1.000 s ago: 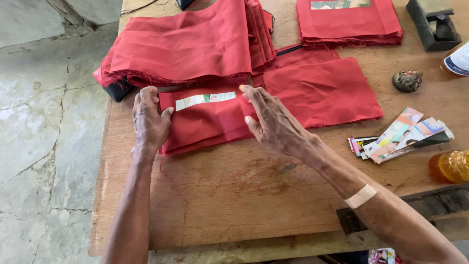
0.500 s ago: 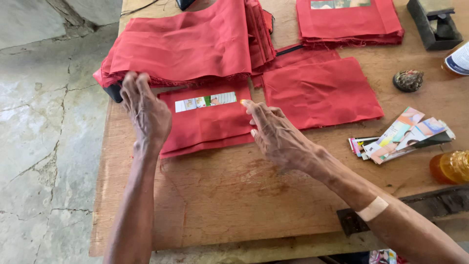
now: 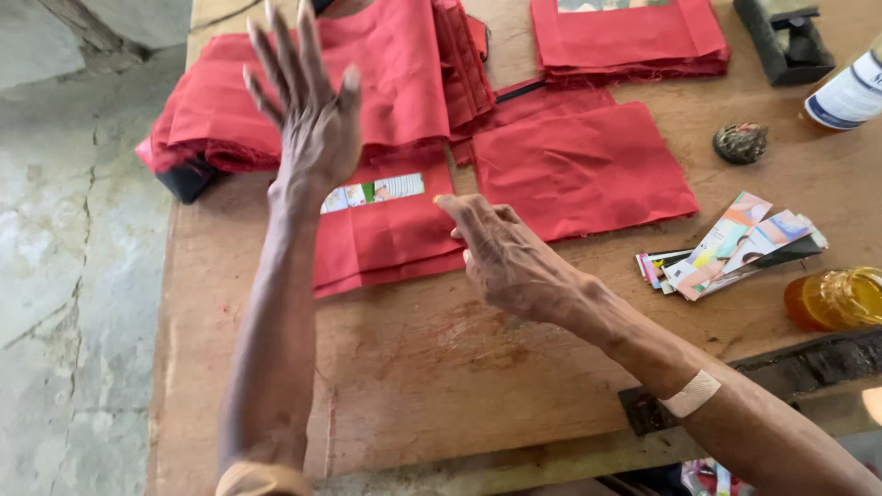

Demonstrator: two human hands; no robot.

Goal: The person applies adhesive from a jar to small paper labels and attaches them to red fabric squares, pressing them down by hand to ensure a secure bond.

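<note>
Risk: our left hand (image 3: 308, 110) was raised, open, off cloth (image 3: 386, 234); right hand (image 3: 510, 262) open, fingertips only on it. Label (image 3: 372, 192) could've shifted, fold sprung open w/o firmer press.

I see red cloth (image 3: 386, 234) carrying a white strip (image 3: 372, 192) with green and orange patches, on a brown table (image 3: 441, 367). The cards (image 3: 730, 248) are multicoloured: pink, blue, orange. An amber jar (image 3: 834, 298), a tan plaster (image 3: 692, 393).

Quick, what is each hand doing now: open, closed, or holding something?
Left hand: open, fingers spread, raised above the red cloth pile, holding nothing.
Right hand: open, holding nothing, fingertips on the folded red cloth.
</note>
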